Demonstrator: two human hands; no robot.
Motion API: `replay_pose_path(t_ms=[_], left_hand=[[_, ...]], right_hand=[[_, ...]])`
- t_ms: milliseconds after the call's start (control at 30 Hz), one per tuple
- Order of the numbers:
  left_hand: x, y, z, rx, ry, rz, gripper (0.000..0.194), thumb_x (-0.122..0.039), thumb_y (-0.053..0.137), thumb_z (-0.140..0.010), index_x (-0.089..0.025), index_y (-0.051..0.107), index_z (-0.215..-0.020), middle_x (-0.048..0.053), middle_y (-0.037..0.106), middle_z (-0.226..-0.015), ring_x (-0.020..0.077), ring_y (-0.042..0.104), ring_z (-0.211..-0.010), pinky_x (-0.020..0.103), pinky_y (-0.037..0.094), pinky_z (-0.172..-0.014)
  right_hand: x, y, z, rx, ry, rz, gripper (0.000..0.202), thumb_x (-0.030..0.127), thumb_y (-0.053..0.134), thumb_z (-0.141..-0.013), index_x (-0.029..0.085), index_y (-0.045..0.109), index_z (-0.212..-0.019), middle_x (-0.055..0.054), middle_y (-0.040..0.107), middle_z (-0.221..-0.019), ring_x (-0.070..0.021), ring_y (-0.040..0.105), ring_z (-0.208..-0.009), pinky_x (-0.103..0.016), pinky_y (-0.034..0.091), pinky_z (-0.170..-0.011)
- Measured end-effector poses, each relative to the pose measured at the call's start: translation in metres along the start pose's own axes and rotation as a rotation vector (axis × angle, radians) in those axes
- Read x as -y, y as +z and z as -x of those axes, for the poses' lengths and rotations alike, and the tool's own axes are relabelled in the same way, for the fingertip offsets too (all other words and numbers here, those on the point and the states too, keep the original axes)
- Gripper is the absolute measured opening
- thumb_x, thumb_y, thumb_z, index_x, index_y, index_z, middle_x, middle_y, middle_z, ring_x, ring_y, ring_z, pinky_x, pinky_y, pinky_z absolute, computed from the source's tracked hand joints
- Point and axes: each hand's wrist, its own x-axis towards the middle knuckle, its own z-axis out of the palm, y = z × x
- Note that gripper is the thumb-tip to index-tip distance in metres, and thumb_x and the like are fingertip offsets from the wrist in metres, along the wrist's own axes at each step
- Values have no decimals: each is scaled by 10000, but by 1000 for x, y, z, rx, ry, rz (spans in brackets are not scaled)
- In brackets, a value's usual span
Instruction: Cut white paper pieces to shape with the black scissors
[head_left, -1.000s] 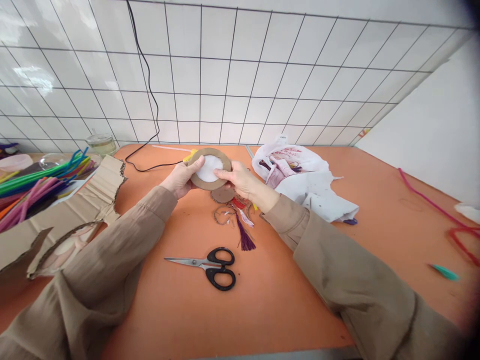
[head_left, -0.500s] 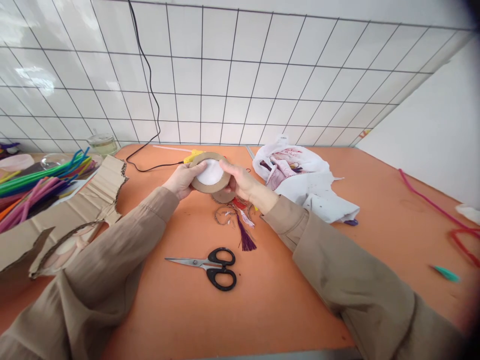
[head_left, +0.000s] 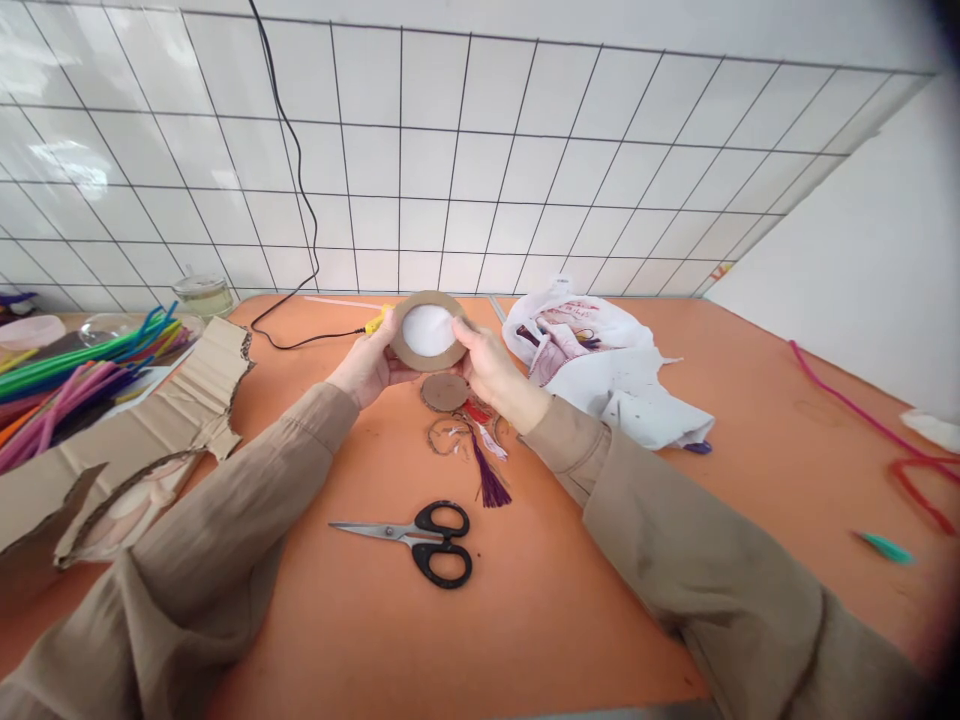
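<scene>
Both hands hold a brown cardboard ring [head_left: 406,352] with a white centre, raised above the orange table. My left hand [head_left: 369,362] grips its left side, fingers underneath. On the right side, my right hand [head_left: 484,362] has its thumb on the front near the rim. Just below the ring lies a round cardboard disc [head_left: 444,392], with a purple tassel [head_left: 492,478] and red and white threads beside it. Nearer to me, black-handled scissors [head_left: 420,535] lie slightly apart, blades pointing left.
Cut cardboard [head_left: 169,400] and colourful pipe cleaners [head_left: 82,375] lie at the left. A yellow tool [head_left: 379,320] with a black cord is behind my left hand. Right of my hands sits a white plastic bag [head_left: 615,375]. Red wire [head_left: 919,485] lies far right.
Both hands have lifted the ring slightly and tilted it to face the camera. My left thumb has moved from the front to the ring's edge. More of the disc below now shows.
</scene>
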Motion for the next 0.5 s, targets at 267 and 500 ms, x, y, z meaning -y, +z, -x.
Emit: replay_pose_path(t_ms=[267, 500], left_hand=[[6, 2, 2, 37, -3, -86, 311, -226, 867, -669, -118, 650, -864, 51, 703, -731, 126, 675, -566, 221, 548, -549], [2, -3, 0, 69, -21, -146, 283, -172, 868, -622, -107, 648, -787, 52, 670, -609, 130, 629, -477, 237, 517, -481]], right_hand=[[-5, 0, -2, -33, -52, -88, 567, 647, 739, -635, 206, 616, -969, -28, 644, -885, -140, 547, -702, -244, 389, -521], [3, -6, -3, 15, -80, -54, 532, 673, 715, -678, 201, 617, -902, -39, 660, -805, -184, 585, -695, -283, 412, -536]])
